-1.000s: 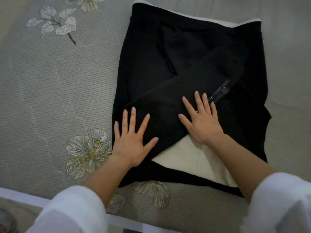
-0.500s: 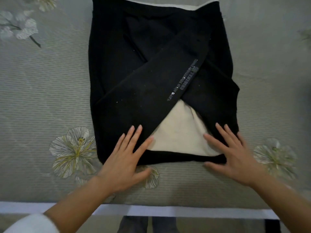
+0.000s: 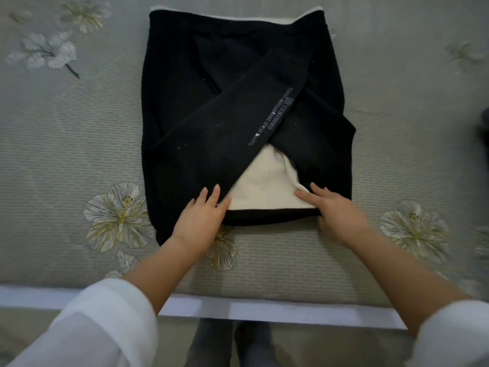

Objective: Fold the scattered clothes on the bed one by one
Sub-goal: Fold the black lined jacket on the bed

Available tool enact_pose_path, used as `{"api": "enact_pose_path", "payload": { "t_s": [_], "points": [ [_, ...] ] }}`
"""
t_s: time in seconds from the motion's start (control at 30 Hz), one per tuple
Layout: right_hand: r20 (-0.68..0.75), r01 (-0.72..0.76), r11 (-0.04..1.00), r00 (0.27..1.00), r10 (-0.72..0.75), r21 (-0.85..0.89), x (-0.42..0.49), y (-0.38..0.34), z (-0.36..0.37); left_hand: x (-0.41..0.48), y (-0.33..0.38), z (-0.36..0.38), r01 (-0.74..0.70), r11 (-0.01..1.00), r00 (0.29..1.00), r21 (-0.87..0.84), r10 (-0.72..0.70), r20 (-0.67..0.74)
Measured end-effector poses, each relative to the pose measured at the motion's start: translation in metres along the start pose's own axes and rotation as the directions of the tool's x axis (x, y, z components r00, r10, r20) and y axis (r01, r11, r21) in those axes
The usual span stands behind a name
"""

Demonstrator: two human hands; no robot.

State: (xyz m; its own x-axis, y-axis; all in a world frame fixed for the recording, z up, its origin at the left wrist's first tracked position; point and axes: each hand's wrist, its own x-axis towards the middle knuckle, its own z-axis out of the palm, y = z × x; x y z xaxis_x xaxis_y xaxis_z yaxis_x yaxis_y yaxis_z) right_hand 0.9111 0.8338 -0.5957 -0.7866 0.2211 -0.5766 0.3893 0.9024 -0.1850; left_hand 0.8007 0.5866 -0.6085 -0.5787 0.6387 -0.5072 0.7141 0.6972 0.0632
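- 2 legs in grey trousers (image 3: 227,345) stood on the floor right against the bed's white edge strip (image 3: 291,313).
- 2 white cuffs, 1 on the left (image 3: 100,321) and 1 on the right (image 3: 455,335), sat pushed up, and 2 bare forearms reached over the edge.
- The left hand (image 3: 199,222) lay flat on the black garment (image 3: 185,102) at its near hem. Its fingers were straight and spread, its thumb lay on top, and it gripped nothing.
- The right hand (image 3: 340,213) rested on the hem's right end, with straight fingers across the cream lining (image 3: 262,181). Its thumb was hidden at the hem, so whether it pinched the cloth could not be told.
- The 1 garment lay in the middle of the grey-green bed cover (image 3: 66,128). It was folded to a rough rectangle, and a thin cream edge showed along its far side.
- Its 2 sleeves crossed over the front. The upper sleeve (image 3: 227,123) ran from near left to far right and carried 1 strip of pale lettering (image 3: 272,120). The other sleeve (image 3: 322,144) lay beneath it.
- 3 embroidered flowers sat near the hem: 1 large at the left (image 3: 116,215), 1 partly under the left wrist (image 3: 223,251), and 1 at the right (image 3: 412,229).
- Farther off were 2 more at the far left (image 3: 45,51) and 1 faint at the far right (image 3: 460,54).
- 1 dark blurred shape (image 3: 484,123) cut in at the right edge, too blurred to name.
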Motion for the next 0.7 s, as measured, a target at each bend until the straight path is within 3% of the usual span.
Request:
{"api": "enact_pose_path", "payload": {
  "t_s": [0.13,0.27,0.33,0.43,0.53,0.6,0.7],
  "points": [
    [0.107,0.013,1.0,0.994,-0.014,0.011,-0.023,0.001,-0.019,-0.022,0.008,-0.019,0.004,0.992,0.998,-0.129,0.005,0.07],
    [0.33,0.048,0.997,0.942,-0.067,0.066,-0.061,0.0,-0.029,-0.052,0.016,-0.03,-0.004,0.961,0.944,-0.276,0.095,0.317],
    [0.482,0.028,0.995,0.873,-0.074,0.101,-0.077,-0.002,-0.037,-0.062,0.016,-0.043,0.047,0.938,0.859,-0.342,0.137,0.493],
    [0.692,0.018,0.999,0.721,-0.041,0.039,-0.091,-0.005,-0.053,-0.072,0.018,-0.061,0.135,0.904,0.643,-0.406,0.232,0.73],
    [0.774,0.02,1.0,0.633,-0.006,-0.009,-0.094,-0.008,-0.064,-0.076,0.016,-0.069,0.244,0.841,0.498,-0.483,0.319,0.806],
    [0.759,-0.022,0.999,0.651,-0.012,0.035,-0.089,-0.005,-0.074,-0.074,0.008,-0.075,0.301,0.811,0.492,-0.502,0.319,0.81],
    [0.628,-0.037,0.994,0.778,-0.038,0.105,-0.066,0.005,-0.096,-0.06,-0.015,-0.091,0.232,0.845,0.644,-0.482,0.239,0.727]
  ]
}}
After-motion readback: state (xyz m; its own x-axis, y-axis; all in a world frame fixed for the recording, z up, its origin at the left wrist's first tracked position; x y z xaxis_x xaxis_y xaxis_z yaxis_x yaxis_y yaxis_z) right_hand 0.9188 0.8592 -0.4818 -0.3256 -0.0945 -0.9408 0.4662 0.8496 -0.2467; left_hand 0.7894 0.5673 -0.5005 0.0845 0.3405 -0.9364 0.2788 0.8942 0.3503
